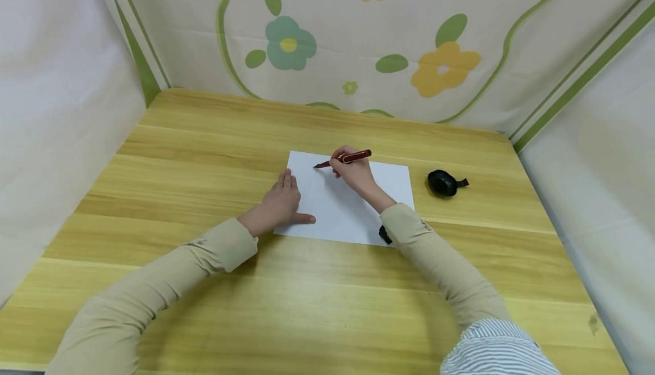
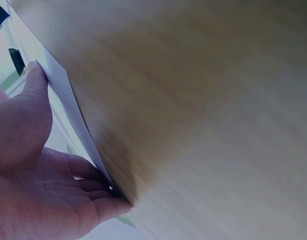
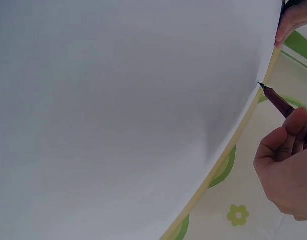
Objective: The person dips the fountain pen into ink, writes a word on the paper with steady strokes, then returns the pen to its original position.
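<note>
A white sheet of paper point(image 1: 348, 216) lies on the wooden table. My right hand point(image 1: 354, 171) pinches a dark red fountain pen point(image 1: 358, 156) over the upper part of the sheet. In the right wrist view the nib of the fountain pen point(image 3: 276, 102) is right at the paper's surface, with fingers curled round the barrel. My left hand point(image 1: 281, 201) rests on the left edge of the paper, fingers straight and thumb spread to the right along the lower part. The left wrist view shows this left hand point(image 2: 48, 195) from the palm side, against the paper's edge point(image 2: 78, 115).
A small black rounded object point(image 1: 442, 183) with a short tab sits on the table point(image 1: 491, 221) right of the paper. A small black piece point(image 1: 385, 234) shows beside the right cuff. Flower-patterned cloth point(image 1: 327, 40) hangs behind the table, and pale cloth hangs at both sides.
</note>
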{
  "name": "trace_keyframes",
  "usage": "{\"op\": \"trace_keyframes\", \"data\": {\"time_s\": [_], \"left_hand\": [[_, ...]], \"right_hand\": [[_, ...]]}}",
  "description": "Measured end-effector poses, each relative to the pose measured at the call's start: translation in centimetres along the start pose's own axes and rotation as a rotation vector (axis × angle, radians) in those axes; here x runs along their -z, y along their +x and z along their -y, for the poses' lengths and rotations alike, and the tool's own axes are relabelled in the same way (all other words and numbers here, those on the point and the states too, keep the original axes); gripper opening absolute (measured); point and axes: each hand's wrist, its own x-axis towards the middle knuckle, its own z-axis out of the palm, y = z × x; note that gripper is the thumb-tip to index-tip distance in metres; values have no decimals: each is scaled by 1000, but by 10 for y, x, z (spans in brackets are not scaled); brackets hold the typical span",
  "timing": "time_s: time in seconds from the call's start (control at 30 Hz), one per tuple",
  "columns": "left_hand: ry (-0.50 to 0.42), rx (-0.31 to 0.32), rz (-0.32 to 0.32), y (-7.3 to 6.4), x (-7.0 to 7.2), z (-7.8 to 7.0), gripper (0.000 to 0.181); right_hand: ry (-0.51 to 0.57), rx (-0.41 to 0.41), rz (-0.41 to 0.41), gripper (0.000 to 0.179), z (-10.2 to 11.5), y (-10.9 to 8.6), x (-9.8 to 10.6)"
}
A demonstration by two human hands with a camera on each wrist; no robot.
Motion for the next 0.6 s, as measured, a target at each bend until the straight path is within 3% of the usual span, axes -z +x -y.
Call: {"op": "trace_keyframes", "data": {"time_s": [0.6], "left_hand": [[-20,10,14,0,2,-1,112]], "right_hand": [[-18,-60,-45,13,-7,-3,14]]}}
